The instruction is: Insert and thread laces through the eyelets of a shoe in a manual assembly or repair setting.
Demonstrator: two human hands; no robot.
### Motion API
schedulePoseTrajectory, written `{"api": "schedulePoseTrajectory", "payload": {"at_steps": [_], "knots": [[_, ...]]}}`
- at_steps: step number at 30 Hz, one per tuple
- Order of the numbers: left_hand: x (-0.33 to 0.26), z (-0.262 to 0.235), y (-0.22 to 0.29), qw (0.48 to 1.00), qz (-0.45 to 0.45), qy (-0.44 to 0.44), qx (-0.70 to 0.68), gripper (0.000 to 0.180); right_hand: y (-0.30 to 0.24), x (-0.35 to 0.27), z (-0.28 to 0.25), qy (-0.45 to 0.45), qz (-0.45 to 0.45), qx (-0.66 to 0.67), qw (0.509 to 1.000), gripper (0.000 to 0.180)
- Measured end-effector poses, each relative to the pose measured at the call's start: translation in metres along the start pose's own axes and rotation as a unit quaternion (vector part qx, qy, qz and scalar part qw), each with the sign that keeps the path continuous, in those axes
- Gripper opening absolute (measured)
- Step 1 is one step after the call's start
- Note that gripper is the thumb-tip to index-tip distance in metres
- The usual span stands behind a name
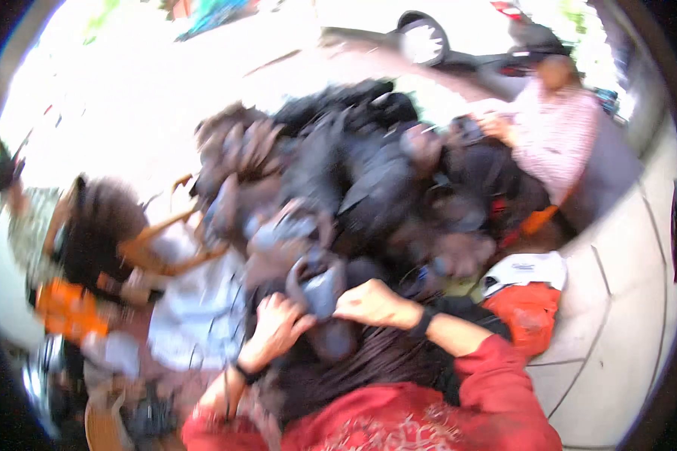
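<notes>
Tiled floor [632,301] flanks dark pile [308,165], R hand [376,303] apparently pinching grey pc. [322,295] mid-handling, L hand [277,325] fingers unclear; steady grip prob. needed next.

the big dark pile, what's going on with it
The wearer's left hand and right hand are on either side of a grey-blue piece at the pile's near edge; blur hides what the pieces are. A person in a pink top has a hand at its right side, and another person reaches toward it from the left.
</notes>
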State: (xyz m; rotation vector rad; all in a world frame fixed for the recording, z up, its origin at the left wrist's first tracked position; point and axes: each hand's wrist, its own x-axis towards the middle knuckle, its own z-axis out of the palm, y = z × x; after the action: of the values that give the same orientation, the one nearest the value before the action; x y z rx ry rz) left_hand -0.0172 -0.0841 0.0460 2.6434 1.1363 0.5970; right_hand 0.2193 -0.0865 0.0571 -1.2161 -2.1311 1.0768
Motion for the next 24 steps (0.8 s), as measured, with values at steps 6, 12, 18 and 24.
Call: {"api": "schedulePoseTrajectory", "payload": {"at_steps": [6, 12, 18, 24], "knots": [[-0.040, 0.007, -0.015, 0.999, 0.051, -0.002, 0.010, 0.022, 0.012, 0.018, 0.026, -0.122, 0.105, 0.152, 0.975, 0.041], [-0.018, -0.007, 0.017, 0.977, -0.099, -0.033, -0.184, 0.026, -0.003, 0.009, 0.024, -0.102, 0.089, 0.141, 0.981, 0.023], [-0.018, -0.013, 0.021, 0.979, -0.113, -0.033, -0.166, 0.028, 0.018, 0.019, 0.034, 0.063, -0.167, -0.181, 0.967, 0.026], [-0.018, -0.009, 0.021, 0.982, -0.097, -0.024, -0.160, 0.029, 0.018, 0.013, 0.033, 0.042, -0.106, -0.070, 0.991, 0.023]]}}
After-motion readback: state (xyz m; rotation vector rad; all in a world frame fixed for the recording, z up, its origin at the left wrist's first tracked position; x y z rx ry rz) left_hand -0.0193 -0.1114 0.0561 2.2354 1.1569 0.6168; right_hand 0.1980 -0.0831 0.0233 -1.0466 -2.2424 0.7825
